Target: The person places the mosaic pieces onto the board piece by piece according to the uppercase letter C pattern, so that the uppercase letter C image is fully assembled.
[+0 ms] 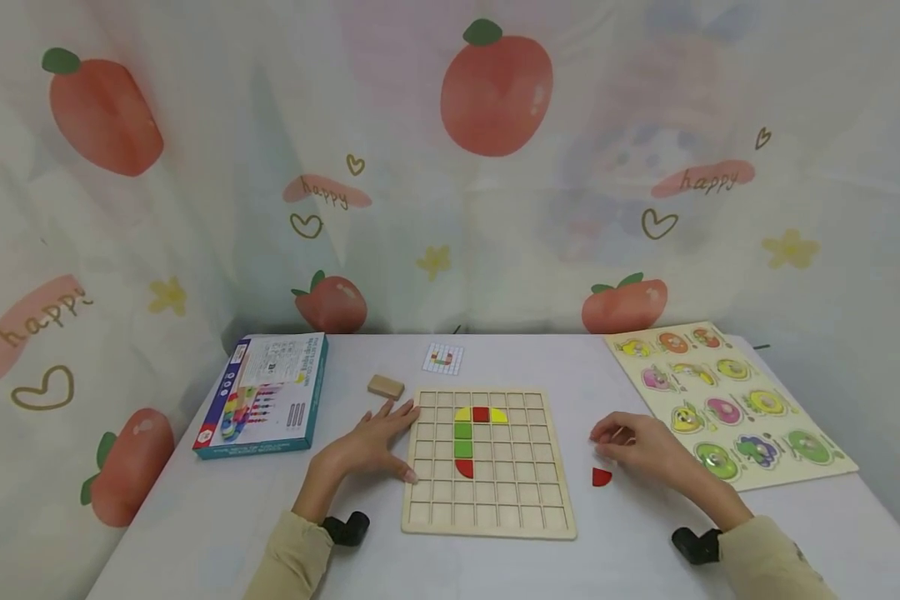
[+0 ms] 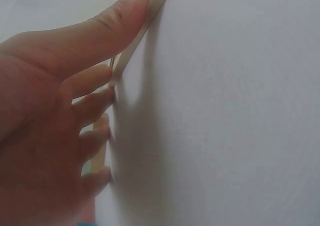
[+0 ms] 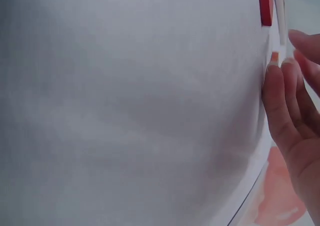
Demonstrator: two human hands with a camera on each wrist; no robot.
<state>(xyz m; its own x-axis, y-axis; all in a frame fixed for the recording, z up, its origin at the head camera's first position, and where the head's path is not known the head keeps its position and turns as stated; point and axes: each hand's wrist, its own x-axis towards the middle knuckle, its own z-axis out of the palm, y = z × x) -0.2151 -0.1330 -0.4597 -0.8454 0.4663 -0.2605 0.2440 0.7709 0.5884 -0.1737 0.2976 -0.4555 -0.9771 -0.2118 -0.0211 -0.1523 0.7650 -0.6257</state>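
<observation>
A wooden grid board (image 1: 508, 492) lies on the table. Colored pieces sit in its cells: a red square (image 1: 481, 414) between two yellow quarter-rounds (image 1: 498, 415), two green squares (image 1: 462, 448) below the left one, and a red quarter-round (image 1: 463, 468) at the bottom. My left hand (image 1: 367, 446) rests with spread fingers along the board's left edge, thumb (image 2: 112, 24) against its side. To the right of the board, my right hand (image 1: 637, 446) hovers with loosely bent fingers, its thumb apart from them. A loose red quarter-round (image 1: 602, 477) lies just below that hand.
Behind the board lies a small pattern card (image 1: 443, 358) with a similar colored shape. A wooden block (image 1: 386, 387) is near my left fingertips. At left lies a boxed toy set (image 1: 262, 396); at right, a fruit puzzle board (image 1: 787, 475). A printed curtain (image 1: 450, 217) hangs behind the table.
</observation>
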